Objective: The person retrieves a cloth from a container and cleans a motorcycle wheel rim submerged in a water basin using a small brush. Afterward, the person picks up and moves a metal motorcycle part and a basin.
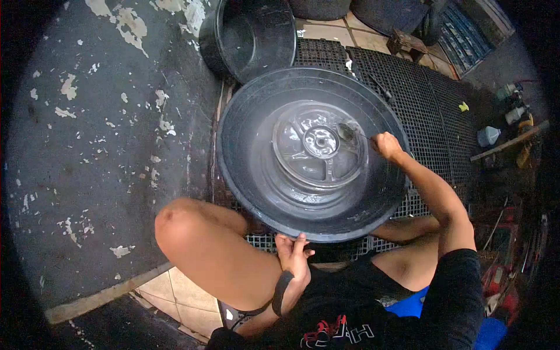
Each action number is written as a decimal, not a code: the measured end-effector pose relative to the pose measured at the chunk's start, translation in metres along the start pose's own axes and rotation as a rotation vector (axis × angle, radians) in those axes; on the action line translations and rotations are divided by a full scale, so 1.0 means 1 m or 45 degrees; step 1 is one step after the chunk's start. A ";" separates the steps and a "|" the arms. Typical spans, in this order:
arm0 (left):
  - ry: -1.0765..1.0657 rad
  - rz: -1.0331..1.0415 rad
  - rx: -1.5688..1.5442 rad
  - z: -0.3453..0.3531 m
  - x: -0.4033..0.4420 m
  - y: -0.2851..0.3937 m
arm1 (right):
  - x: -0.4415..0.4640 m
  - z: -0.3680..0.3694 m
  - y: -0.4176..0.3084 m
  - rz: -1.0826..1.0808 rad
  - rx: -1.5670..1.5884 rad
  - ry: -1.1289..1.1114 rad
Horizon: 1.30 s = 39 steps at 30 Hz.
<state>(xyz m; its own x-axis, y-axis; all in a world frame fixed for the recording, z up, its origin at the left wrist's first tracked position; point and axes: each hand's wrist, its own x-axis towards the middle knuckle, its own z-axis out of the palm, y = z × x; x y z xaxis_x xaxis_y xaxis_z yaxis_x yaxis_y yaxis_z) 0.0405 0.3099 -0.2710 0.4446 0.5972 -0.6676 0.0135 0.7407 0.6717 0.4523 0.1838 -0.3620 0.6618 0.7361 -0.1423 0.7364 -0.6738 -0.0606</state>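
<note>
A large round black basin (239, 175) stands tilted before me. In it lies a wet, spoked metal wheel (321, 174), with greyish liquid around it. My right hand (387, 145) is closed around the thin handle of a brush-like tool (348, 132). The tool's blurred grey head is over the right side of the wheel, near the hub; its exact kind is unclear. At the basin's near rim, my left hand (293, 256) grips the edge, one digit over the lip and other fingers partly hidden beneath it.
Behind the basin stands another black tub (256, 41). Black perforated matting (420, 105) covers the floor. A dark wall with peeling paint (122, 140) rises at left. Bottles (489, 136) and a wooden strip (509, 141) are at right, and my bent legs (216, 251) flank the basin.
</note>
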 end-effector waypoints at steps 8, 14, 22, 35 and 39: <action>0.016 -0.023 0.016 0.002 0.000 0.002 | 0.036 0.036 -0.013 0.215 0.116 -0.044; 0.001 0.011 -0.024 -0.001 0.002 -0.003 | 0.022 0.052 -0.018 0.297 0.025 -0.162; -0.011 0.003 -0.021 -0.001 0.000 -0.002 | 0.026 0.044 -0.001 0.259 0.337 0.076; -0.006 -0.030 -0.071 -0.002 -0.002 -0.002 | 0.015 -0.009 -0.095 -0.209 0.542 0.089; -0.006 -0.033 -0.068 -0.003 -0.001 -0.004 | 0.012 -0.020 -0.135 -0.355 0.462 -0.017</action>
<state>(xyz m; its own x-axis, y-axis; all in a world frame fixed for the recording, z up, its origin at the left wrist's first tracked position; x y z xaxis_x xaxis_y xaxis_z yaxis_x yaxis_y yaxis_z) 0.0374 0.3070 -0.2740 0.4493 0.5764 -0.6826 -0.0229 0.7712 0.6362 0.3634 0.2848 -0.3354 0.4418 0.8931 -0.0844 0.7874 -0.4311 -0.4406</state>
